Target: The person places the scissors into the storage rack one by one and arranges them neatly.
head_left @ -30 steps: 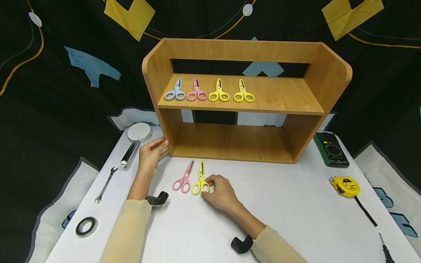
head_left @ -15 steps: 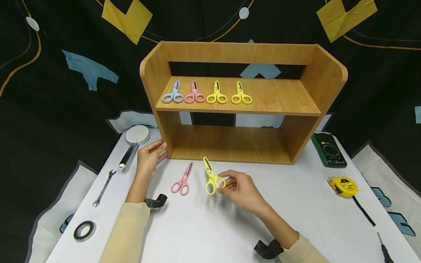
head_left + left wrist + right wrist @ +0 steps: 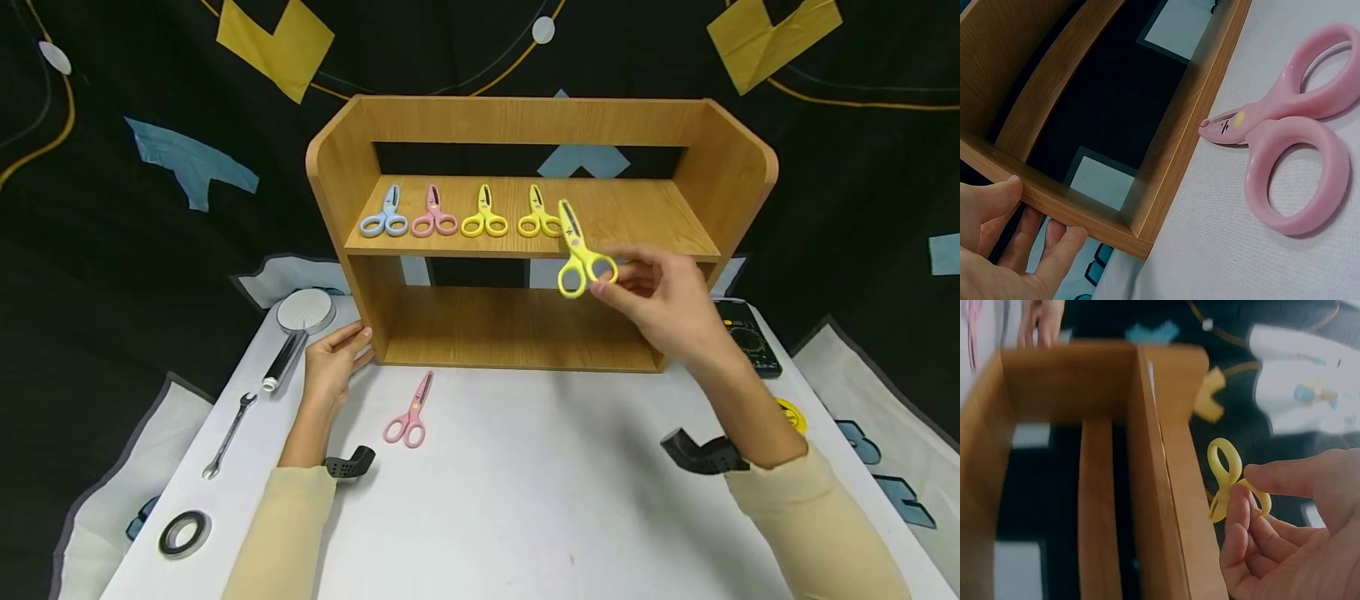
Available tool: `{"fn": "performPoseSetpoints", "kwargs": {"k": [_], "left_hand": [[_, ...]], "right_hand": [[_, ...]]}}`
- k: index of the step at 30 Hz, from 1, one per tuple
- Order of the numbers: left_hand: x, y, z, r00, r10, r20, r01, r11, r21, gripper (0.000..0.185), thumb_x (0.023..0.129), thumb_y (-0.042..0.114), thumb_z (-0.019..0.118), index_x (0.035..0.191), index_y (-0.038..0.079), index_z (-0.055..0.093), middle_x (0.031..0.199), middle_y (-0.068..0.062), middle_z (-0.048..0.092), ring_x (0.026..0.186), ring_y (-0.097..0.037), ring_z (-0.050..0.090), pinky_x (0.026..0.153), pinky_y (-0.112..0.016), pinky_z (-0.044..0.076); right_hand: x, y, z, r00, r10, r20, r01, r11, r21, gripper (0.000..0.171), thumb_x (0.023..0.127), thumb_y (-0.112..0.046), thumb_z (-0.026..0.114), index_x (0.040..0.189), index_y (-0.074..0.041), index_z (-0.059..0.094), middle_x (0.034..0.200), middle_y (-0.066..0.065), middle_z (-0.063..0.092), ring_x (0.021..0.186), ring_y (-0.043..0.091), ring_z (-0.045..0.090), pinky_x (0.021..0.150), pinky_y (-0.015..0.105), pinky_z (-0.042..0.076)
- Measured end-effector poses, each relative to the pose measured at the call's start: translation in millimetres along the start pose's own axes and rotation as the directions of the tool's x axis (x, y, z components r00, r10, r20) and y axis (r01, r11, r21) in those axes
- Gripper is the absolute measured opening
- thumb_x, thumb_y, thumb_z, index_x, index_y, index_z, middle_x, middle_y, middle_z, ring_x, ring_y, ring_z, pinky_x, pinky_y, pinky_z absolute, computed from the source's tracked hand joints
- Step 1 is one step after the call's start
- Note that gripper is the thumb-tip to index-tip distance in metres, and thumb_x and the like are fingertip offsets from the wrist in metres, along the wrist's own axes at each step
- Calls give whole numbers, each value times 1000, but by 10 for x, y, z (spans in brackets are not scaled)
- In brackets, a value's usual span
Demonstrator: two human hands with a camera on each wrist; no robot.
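Note:
My right hand (image 3: 663,304) pinches one handle loop of yellow scissors (image 3: 576,254), holding them up in front of the upper shelf with the blades pointing up. In the right wrist view, the thumb and fingers close on the loop of these yellow scissors (image 3: 1225,472). My left hand (image 3: 330,362) touches the left side panel of the wooden shelf unit (image 3: 525,329) near its base. The left wrist view shows the fingertips (image 3: 1072,236) at the panel's edge. Pink scissors (image 3: 409,417) lie on the white table, right of the left hand.
Along the upper shelf stand blue scissors (image 3: 385,221), pink scissors (image 3: 433,221) and two yellow pairs. On the table's left are a magnifying glass (image 3: 306,311), a wrench (image 3: 228,437) and a tape roll (image 3: 184,533). A multimeter (image 3: 753,342) and tape measure (image 3: 792,414) sit right, partly hidden.
The right hand has lifted the yellow scissors off the table, carrying them right and up to the upper shelf's front. The left hand stays at the shelf side.

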State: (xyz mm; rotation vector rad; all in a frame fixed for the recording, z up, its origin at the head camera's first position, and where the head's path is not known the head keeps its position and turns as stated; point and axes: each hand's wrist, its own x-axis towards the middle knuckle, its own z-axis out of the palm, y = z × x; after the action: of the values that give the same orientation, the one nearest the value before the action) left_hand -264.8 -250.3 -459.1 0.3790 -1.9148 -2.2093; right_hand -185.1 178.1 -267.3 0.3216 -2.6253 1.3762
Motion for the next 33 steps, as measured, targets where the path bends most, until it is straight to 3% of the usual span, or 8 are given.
{"fn": "performPoseSetpoints", "kwargs": {"k": [6,15,23,27,30,33], "left_hand": [[-3,-14,-15,1000,2,5,-2,1000,-2,48,95,13,76,137,-6,62,100,10,73,99,-5,70,101,-43,58],[24,32,-3,1000,4,13,-4,1000,-11,47,95,12,75,137,-6,62,103,7,72,102,-7,69,104,-47,56],[12,3,14,1000,-17,14,17,1000,-9,48,95,12,76,137,-7,62,102,9,72,99,-5,70,100,-42,59],[13,-6,6,1000,-6,13,6,1000,2,48,95,14,76,137,-6,62,106,7,71,102,-6,70,101,-42,58],[11,-5,-2,1000,-6,10,6,1000,-3,48,95,13,75,137,-6,62,106,6,71,102,-7,69,102,-43,58],[12,-6,-10,1000,-8,8,8,1000,-5,47,95,12,75,137,-6,61,104,7,71,102,-7,69,102,-43,58]], "right_hand": [[459,25,-271,997,70,-28,-73,993,-90,52,99,-31,72,144,-10,58,113,11,65,101,20,54,70,13,50],[929,160,-221,978,206,-22,-207,971,-121,55,101,-33,68,148,-9,55,112,7,53,103,20,45,71,25,46],[1008,238,-149,978,206,5,-202,963,-179,49,101,-32,67,142,-5,60,131,16,54,113,26,48,77,27,50],[998,216,-138,979,203,17,-196,961,-196,53,102,-32,66,146,-5,55,136,19,53,119,31,49,85,32,53],[907,190,-125,988,155,-21,-156,967,-202,57,101,-34,66,148,-5,52,140,19,53,124,33,50,93,39,54],[711,174,-66,994,54,-99,-71,980,-183,52,100,-33,68,144,-6,57,136,18,58,120,33,54,92,39,53]]}}
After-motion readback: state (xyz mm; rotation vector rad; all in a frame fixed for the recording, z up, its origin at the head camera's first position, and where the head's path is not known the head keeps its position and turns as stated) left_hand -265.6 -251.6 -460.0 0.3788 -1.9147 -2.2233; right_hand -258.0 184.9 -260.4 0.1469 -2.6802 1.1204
